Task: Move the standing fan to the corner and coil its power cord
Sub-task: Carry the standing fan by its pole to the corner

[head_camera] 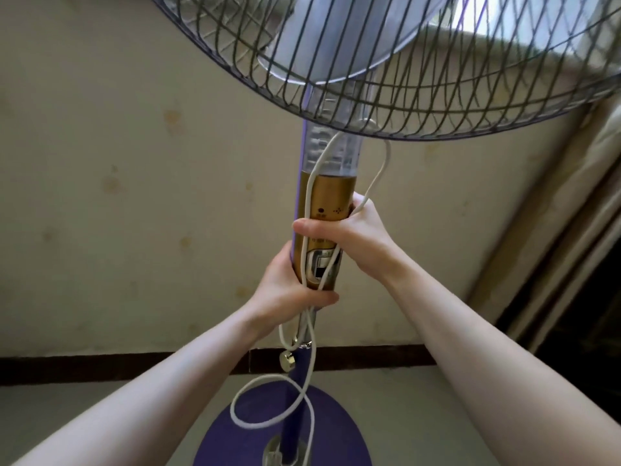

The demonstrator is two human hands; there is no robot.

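The standing fan (327,193) rises in front of me, with a wire cage head at the top, a gold control column, a purple pole and a round purple base (235,442). My right hand (356,233) grips the gold column from the right, pinning a strand of the white power cord (304,395) against it. My left hand (285,284) is wrapped around the column's lower end from the left, also over the cord. The cord loops up under the cage, runs down the column and hangs in a loose loop above the base.
A stained beige wall (117,179) with a dark skirting strip (84,368) stands close behind the fan. A pale curtain (578,237) hangs at the right, with a dark gap beside it. Grey floor (410,415) surrounds the base.
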